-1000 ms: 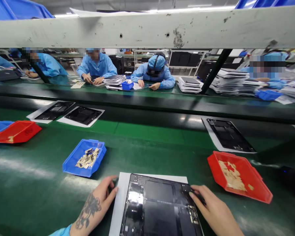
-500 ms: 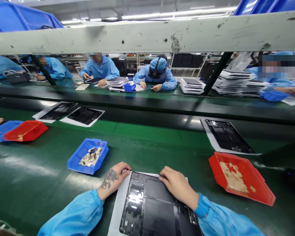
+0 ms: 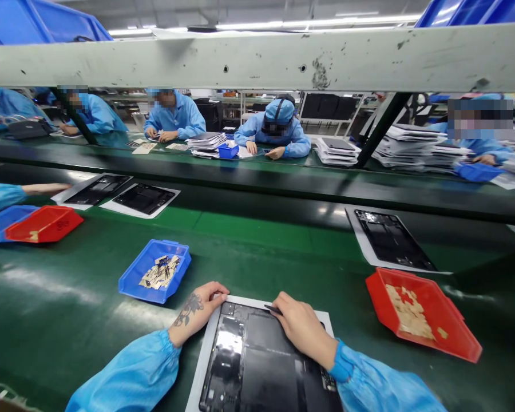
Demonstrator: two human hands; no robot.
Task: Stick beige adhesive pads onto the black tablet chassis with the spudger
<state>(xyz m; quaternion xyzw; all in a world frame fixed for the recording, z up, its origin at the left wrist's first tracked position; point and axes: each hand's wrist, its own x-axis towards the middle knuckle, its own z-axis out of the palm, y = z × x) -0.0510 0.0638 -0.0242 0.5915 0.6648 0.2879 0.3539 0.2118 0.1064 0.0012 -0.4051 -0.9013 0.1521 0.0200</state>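
Pinches slim black pen-like stick [image 3: 273, 309] between thumb and fingers of right hand [image 3: 302, 323], with wrist over upper right of flat black rectangular electronic panel [image 3: 266, 375]. Points stick's end leftward, at panel's top edge; cannot tell if touching. Has thumb and fingertips of left hand [image 3: 203, 306] nearly together at upper left corner of white rectangular paper sheet [image 3: 206, 343]; cannot tell whether pinching sheet or merely pressing it. Shows panel flat on that sheet, with white margin along left and top edges, lower end cut off by view.

Left: see shallow blue plastic tray [image 3: 131, 277], near left hand, not touching. Holds loose heap of pale yellowish flat pieces and thin dark strips [image 3: 161, 273].

Right: see shallow red plastic tray [image 3: 448, 312], well apart from right hand. Holds flat cream pieces [image 3: 412, 317], mostly toward its left side.

Far left: see second red tray [image 3: 58, 220] overlapping second blue tray [image 3: 8, 220].

Room: note smooth green tabletop [image 3: 283, 272] spanning between nearer trays, beyond sheet's top edge; wider gap toward red tray than toward blue.
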